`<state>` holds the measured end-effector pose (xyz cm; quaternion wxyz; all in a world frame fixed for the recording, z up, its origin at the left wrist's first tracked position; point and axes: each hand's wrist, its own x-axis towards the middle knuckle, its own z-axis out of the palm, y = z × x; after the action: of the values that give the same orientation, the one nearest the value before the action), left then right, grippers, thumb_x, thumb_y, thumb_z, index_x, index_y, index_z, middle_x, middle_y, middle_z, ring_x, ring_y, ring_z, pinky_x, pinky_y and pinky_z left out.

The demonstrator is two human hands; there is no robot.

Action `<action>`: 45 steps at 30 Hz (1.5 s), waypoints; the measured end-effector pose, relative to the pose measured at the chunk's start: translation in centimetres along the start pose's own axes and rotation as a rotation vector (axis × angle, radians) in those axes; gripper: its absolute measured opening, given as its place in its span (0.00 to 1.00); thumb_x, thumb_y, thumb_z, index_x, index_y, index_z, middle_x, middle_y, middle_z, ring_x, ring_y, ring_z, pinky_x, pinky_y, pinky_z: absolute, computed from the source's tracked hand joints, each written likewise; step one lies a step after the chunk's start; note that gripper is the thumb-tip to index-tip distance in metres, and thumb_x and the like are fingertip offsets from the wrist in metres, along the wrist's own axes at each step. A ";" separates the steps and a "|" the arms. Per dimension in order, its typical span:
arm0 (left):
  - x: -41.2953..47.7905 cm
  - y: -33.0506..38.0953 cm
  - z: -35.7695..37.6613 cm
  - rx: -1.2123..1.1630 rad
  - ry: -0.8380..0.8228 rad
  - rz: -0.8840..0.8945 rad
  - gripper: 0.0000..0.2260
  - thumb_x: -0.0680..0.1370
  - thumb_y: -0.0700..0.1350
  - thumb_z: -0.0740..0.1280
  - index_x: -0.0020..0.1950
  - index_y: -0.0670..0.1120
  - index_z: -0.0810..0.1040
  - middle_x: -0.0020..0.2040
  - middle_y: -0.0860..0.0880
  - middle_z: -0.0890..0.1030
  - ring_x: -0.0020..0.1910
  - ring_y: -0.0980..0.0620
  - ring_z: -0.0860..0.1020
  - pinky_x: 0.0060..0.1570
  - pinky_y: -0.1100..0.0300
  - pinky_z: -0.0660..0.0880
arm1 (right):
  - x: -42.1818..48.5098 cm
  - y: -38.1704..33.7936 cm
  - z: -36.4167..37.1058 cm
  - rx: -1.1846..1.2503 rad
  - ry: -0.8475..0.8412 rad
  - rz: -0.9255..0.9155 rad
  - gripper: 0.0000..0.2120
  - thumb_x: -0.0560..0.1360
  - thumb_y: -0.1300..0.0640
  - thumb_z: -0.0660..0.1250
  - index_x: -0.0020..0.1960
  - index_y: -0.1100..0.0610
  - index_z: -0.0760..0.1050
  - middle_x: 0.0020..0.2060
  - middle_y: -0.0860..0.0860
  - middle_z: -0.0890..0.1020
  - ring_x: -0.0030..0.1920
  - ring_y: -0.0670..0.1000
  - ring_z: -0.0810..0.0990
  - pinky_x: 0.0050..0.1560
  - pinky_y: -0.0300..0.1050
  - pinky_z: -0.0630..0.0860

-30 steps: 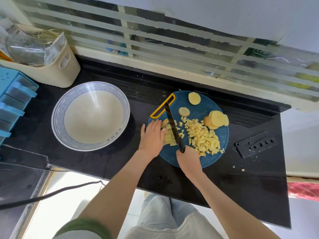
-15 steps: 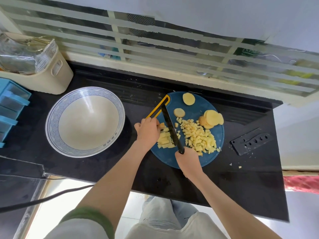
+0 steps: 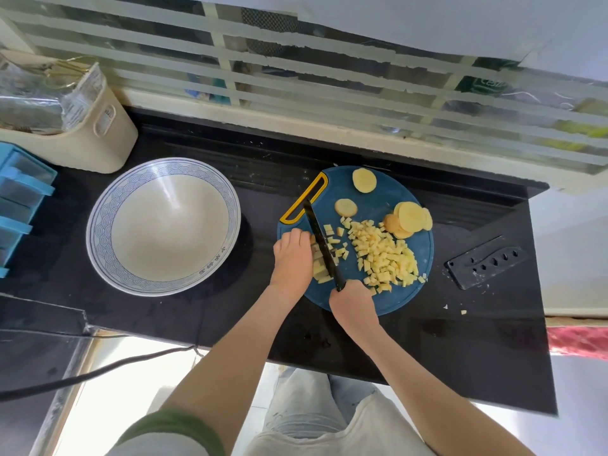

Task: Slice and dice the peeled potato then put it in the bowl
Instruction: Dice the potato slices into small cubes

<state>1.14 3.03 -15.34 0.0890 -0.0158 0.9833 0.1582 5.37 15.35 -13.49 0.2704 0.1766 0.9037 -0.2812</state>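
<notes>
Just right of the frame's centre a round blue cutting board (image 3: 388, 302) lies on the black counter (image 3: 230, 311), its yellow handle loop (image 3: 304, 200) pointing to the upper left

The left hand (image 3: 292, 255) sits on the board's left side, fingers curled down over a small bundle of potato strips (image 3: 318, 272), holding them in place. The right hand (image 3: 353, 304) is at the board's lower edge, clamped round the handle of a black knife (image 3: 320, 238). The blade runs up and to the left from that hand, lying just against the left hand's knuckles, with its edge down among the strips

To the right of the blade a loose heap of diced potato (image 3: 385, 255) covers the middle of the board. Above that heap, a stack of potato slices (image 3: 409, 217) leans near the board's right edge, and two single slices lie apart, one (image 3: 364, 180) near the top rim and one (image 3: 345, 207) lower

A wide white bowl (image 3: 108, 232) with a blue patterned rim stands on the counter left of the board, apart from it, with no potato in it. A black knife sheath (image 3: 487, 266) lies on the counter at right. A cream basket (image 3: 108, 139) and blue drawers (image 3: 19, 192) stand at the upper left
</notes>
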 end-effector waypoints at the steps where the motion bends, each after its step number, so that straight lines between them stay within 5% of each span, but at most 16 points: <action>1: -0.1 0.1 0.1 0.006 0.011 -0.003 0.15 0.82 0.39 0.55 0.69 0.44 0.65 0.64 0.46 0.68 0.63 0.48 0.66 0.61 0.57 0.59 | 0.1 0.0 0.1 -0.008 0.001 0.001 0.06 0.79 0.58 0.59 0.44 0.59 0.68 0.37 0.52 0.72 0.40 0.53 0.75 0.37 0.43 0.70; 12: -0.7 -0.2 0.1 -0.063 0.075 0.063 0.16 0.83 0.48 0.54 0.67 0.42 0.70 0.62 0.45 0.73 0.60 0.47 0.69 0.59 0.56 0.63 | 0.6 0.3 -0.1 0.070 -0.020 0.023 0.08 0.78 0.56 0.60 0.47 0.60 0.72 0.37 0.53 0.75 0.37 0.53 0.77 0.31 0.43 0.69; 18: -2.2 -1.4 0.3 0.009 -0.102 0.137 0.35 0.78 0.64 0.58 0.77 0.45 0.53 0.74 0.49 0.58 0.72 0.48 0.57 0.69 0.51 0.53 | 1.0 0.2 -1.3 0.181 -0.133 0.038 0.11 0.77 0.60 0.58 0.35 0.57 0.65 0.27 0.52 0.70 0.26 0.52 0.69 0.26 0.45 0.66; 29: -2.8 -0.3 0.4 0.060 -0.170 0.050 0.33 0.81 0.59 0.52 0.78 0.44 0.43 0.78 0.48 0.49 0.76 0.48 0.49 0.73 0.48 0.45 | -0.2 0.3 -3.8 0.191 -0.127 -0.025 0.09 0.76 0.62 0.58 0.37 0.58 0.66 0.25 0.51 0.66 0.22 0.50 0.65 0.21 0.41 0.63; 36: -2.7 0.6 0.2 0.092 -0.243 0.007 0.31 0.83 0.57 0.47 0.78 0.41 0.39 0.79 0.46 0.44 0.77 0.47 0.44 0.74 0.46 0.39 | -1.7 0.9 -2.4 0.077 -0.090 -0.053 0.12 0.76 0.63 0.58 0.33 0.58 0.64 0.28 0.51 0.68 0.28 0.51 0.68 0.30 0.46 0.67; 45: -2.6 0.8 0.3 0.144 -0.253 0.019 0.30 0.83 0.56 0.46 0.78 0.41 0.38 0.79 0.46 0.42 0.77 0.47 0.41 0.73 0.46 0.36 | -1.3 1.4 -0.5 0.051 -0.003 0.001 0.06 0.79 0.59 0.58 0.44 0.60 0.69 0.37 0.52 0.73 0.40 0.54 0.75 0.40 0.48 0.74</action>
<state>3.67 3.88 -14.87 0.2118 0.0198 0.9731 0.0887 6.88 16.55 -12.91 0.2671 0.1833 0.8958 -0.3044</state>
